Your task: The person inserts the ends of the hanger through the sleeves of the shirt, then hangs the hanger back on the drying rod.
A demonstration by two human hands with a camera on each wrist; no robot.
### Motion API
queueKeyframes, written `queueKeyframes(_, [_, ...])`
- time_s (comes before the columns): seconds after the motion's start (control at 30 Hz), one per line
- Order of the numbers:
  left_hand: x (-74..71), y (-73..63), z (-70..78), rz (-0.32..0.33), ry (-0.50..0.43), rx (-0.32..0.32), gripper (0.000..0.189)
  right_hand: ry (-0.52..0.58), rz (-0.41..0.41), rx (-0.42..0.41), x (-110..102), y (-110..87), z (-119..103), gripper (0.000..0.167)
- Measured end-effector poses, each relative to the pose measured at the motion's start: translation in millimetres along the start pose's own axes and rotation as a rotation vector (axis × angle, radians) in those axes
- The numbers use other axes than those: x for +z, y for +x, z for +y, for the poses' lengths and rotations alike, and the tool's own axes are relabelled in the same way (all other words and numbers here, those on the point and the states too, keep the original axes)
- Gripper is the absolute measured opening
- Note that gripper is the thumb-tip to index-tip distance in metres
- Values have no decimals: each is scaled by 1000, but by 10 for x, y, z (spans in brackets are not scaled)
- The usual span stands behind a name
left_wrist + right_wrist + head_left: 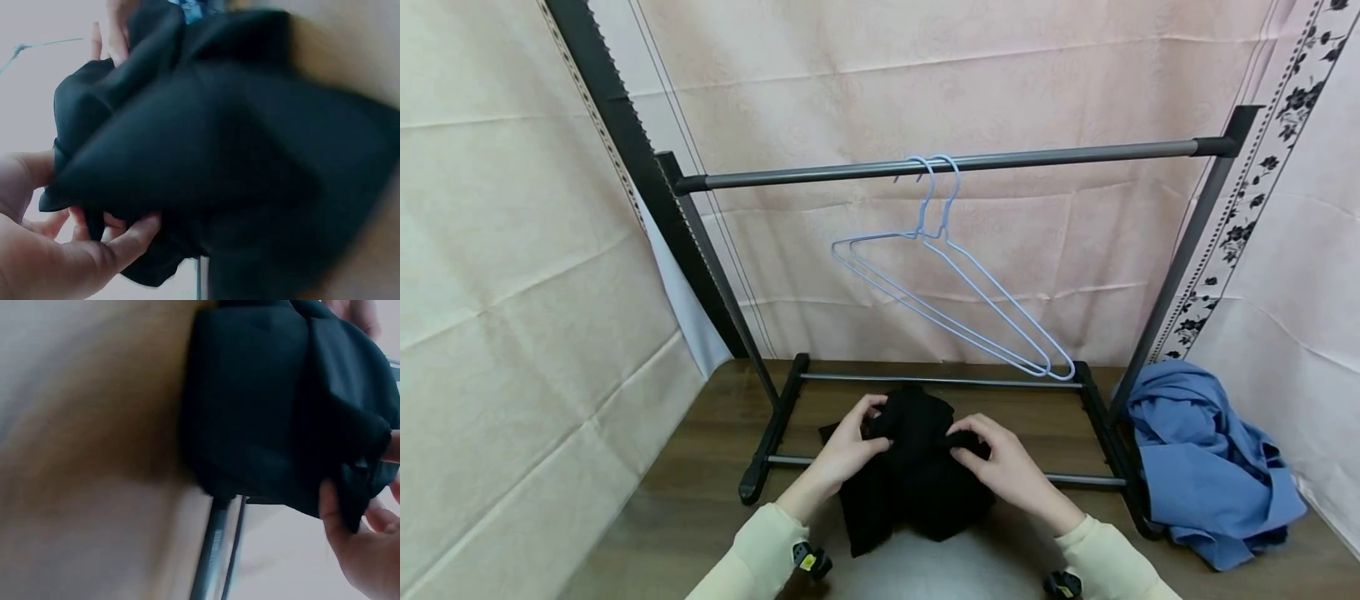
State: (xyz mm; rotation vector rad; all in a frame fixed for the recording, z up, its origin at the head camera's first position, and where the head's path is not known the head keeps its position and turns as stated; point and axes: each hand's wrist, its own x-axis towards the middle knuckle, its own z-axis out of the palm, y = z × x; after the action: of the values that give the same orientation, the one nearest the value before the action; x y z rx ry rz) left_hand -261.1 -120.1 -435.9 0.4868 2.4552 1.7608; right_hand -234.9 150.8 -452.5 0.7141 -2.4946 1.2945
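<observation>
A bunched black cloth garment (917, 475) is held up between both hands over the near part of the table. My left hand (847, 446) grips its upper left side, thumb and fingers curled into the fabric. On the other side my right hand (1000, 458) pinches a fold of it between thumb and fingers. In the left wrist view the black garment (206, 150) drapes broadly past the left hand (69, 244). The right wrist view has the right hand (362, 537) pinching a gathered edge of the black garment (250, 400).
A black garment rack stands behind the hands, its top rail (1060, 156) bearing two light blue hangers (955, 267). Its lower bar (1082, 481) crosses just beyond the cloth. A crumpled blue garment (1210, 467) lies on the wooden table (655, 517) at the right. Pale curtains surround the table.
</observation>
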Motion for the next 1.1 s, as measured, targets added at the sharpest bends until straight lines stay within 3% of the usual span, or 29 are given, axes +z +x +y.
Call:
queueKeyframes(0.13, [-47,-108,-127,-20,84,-42,63,-24,-109,14,-13,-82,59,20])
queueKeyframes(0.27, [-151,-167,-114,-41,125,-52,65,-60,-149,-1,-139,-116,75,23])
queueKeyframes(0.33, [-231,-179,-79,-37,141,-39,61,-90,-119,-2,-215,-106,54,23])
queueKeyframes(0.47, [-418,-187,-41,27,172,-26,46,-172,22,-27,-306,-40,-22,19])
queueKeyframes(0.57, [-510,-180,-89,71,205,-37,39,-230,104,-76,-288,10,-63,20])
queueKeyframes(0.63, [-525,-168,-154,72,232,-50,39,-264,116,-93,-246,28,-78,23])
queueKeyframes(0.73, [-479,-147,-273,26,270,-69,44,-309,62,-72,-163,30,-85,37])
queueKeyframes(0.87, [-327,-126,-369,-55,290,-52,50,-346,-97,14,-23,1,-37,61])
queueKeyframes(0.93, [-249,-111,-377,-82,270,-40,51,-356,-141,29,65,-13,-2,65])
queueKeyframes(1.0, [-188,-89,-387,-84,252,-37,48,-383,-149,9,160,-23,38,63])
queueKeyframes(1.1, [-112,-30,-398,-66,201,-30,41,-446,-100,-50,252,-33,77,54])
